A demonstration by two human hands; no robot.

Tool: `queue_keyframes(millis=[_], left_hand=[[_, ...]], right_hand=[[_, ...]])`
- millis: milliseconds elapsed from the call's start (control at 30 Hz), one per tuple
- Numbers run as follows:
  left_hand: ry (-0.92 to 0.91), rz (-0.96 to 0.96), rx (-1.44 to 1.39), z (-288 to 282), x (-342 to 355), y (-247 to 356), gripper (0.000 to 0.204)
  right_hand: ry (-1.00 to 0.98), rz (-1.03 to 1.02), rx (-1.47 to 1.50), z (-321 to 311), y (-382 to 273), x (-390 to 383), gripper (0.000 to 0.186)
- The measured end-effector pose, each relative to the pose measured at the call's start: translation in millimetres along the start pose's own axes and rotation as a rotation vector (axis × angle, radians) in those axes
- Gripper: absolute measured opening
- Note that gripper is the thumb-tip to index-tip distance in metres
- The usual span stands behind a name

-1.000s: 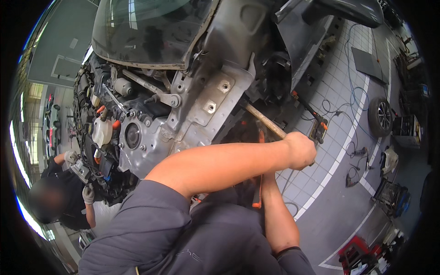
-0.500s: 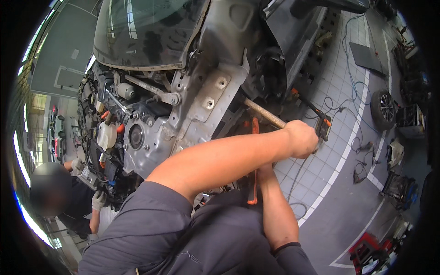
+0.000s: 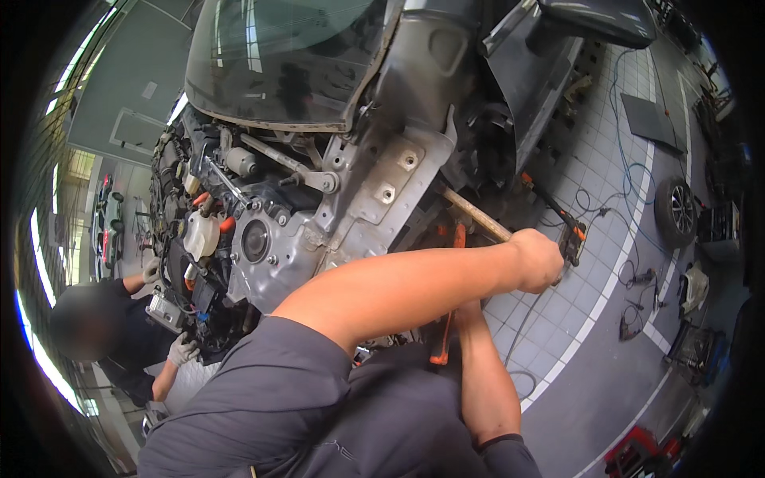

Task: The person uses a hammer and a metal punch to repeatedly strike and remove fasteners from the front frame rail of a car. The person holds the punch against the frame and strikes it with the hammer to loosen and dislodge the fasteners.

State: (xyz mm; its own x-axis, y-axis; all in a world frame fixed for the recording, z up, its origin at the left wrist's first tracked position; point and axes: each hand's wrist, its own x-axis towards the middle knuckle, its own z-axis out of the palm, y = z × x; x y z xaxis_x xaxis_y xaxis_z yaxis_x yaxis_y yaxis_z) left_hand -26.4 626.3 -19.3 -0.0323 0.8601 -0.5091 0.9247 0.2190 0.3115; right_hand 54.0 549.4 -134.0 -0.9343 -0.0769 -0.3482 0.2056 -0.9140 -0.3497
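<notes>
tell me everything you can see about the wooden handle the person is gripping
The wooden handle is a straight, pale brown shaft that looks like bare, worn wood. It slants from the fist of the left hand, which is closed around its lower right end, up and left toward the stripped car body. Its far end disappears into the dark gap under the grey metal panel, so any tool head is hidden. An orange tool runs just below it.

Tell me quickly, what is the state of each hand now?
Left hand: closed around the wooden handle.
Right hand: hidden behind the left forearm; cannot be told.
</notes>
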Motion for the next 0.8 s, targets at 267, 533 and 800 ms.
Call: queue_keyframes(millis=[267, 533, 800], left_hand=[[-0.008, 0.008, -0.005, -0.8, 0.9, -0.7, 0.023], [-0.089, -0.045, 0.008, -20.4, -0.5, 3.1, 0.024], [-0.065, -0.109, -0.050, -15.1, 9.5, 2.1, 0.025]], right_hand=[[-0.010, -0.037, -0.029, -17.2, 9.2, 3.3, 0.032], [-0.065, 0.041, 0.099, -29.6, -0.9, 1.0, 0.031], [-0.211, 0.078, 0.282, -50.3, 14.9, 25.6, 0.035]])
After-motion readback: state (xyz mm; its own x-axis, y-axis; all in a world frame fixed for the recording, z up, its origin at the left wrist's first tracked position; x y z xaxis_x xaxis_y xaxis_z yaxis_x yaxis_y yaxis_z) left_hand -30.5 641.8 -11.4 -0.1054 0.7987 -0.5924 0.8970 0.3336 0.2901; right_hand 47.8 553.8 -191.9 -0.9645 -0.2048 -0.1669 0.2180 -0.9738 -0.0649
